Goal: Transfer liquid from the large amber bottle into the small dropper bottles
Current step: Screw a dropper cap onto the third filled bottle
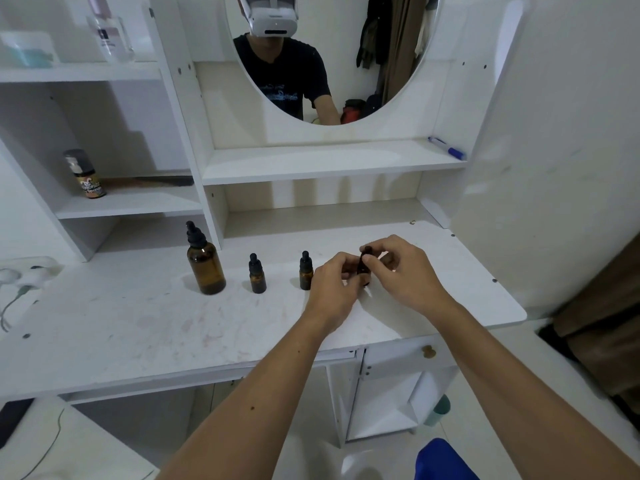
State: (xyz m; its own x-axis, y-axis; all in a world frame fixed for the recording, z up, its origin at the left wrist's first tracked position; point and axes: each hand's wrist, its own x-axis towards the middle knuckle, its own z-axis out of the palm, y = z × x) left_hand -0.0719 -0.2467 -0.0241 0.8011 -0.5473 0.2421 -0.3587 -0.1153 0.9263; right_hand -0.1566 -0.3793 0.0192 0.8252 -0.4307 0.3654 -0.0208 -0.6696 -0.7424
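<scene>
The large amber bottle (205, 265) stands capped with a black dropper on the white desk top (138, 317), left of centre. Two small amber dropper bottles stand to its right, one (257, 274) near it and another (305, 271) just left of my hands. My left hand (334, 277) grips the body of a third small dropper bottle (364, 268), mostly hidden by my fingers. My right hand (398, 266) pinches its black dropper cap from above.
A mirror (332, 57) hangs above a middle shelf holding a blue marker (446, 148). A small labelled bottle (85, 174) sits on the left shelf. A power strip (24, 271) lies at the desk's left edge. The desk's front edge runs below my wrists.
</scene>
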